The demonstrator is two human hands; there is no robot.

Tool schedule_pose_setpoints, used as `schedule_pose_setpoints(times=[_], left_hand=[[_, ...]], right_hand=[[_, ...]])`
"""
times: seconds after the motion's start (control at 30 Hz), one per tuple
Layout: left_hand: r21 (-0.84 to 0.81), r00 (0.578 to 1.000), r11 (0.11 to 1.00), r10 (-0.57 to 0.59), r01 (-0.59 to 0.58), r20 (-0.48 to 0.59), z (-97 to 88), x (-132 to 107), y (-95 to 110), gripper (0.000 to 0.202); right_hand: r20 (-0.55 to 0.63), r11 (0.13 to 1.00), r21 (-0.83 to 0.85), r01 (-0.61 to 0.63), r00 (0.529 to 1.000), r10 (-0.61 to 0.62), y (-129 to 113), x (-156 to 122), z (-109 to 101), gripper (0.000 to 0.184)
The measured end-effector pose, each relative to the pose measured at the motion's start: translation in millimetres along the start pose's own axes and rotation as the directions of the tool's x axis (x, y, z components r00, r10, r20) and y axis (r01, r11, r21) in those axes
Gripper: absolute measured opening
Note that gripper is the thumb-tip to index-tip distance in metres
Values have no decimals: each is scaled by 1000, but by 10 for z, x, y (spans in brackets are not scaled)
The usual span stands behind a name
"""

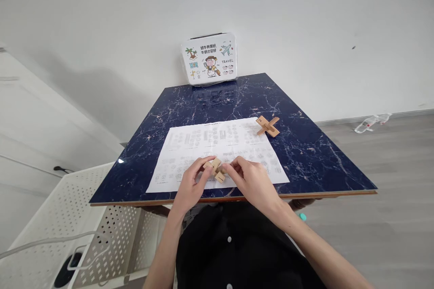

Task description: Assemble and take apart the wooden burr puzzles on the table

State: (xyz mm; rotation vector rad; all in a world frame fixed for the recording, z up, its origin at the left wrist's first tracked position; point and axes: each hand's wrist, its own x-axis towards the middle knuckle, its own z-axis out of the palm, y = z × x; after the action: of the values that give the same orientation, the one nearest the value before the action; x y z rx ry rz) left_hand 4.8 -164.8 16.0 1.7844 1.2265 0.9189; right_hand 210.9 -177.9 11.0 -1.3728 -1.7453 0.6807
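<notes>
My left hand [191,184] and my right hand [251,180] meet near the front edge of the table, both pinching a small wooden puzzle piece assembly [216,169] between their fingertips. It rests just over a white printed instruction sheet [190,144]. A second wooden puzzle [267,125], cross-shaped, lies on the sheet's far right corner, well away from both hands.
The dark blue marbled table [305,153] stands against a white wall. A white illustrated box [209,59] stands upright at its far edge. A white perforated basket [68,230] with a cable is at lower left. Some plastic litter [371,122] lies on the floor at right.
</notes>
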Motion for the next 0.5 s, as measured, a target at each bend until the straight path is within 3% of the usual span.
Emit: schedule_pose_setpoints(times=[0.2,0.5], left_hand=[[25,998,998,63,-62,-19,31,4,-29,39],[118,992,988,105,-97,-67,78,-23,-32,37]], right_hand=[[-97,972,-232,35,994,-59,8,-18,125,57],[-268,950,-313,-13,961,-75,-56,-69,285,61]])
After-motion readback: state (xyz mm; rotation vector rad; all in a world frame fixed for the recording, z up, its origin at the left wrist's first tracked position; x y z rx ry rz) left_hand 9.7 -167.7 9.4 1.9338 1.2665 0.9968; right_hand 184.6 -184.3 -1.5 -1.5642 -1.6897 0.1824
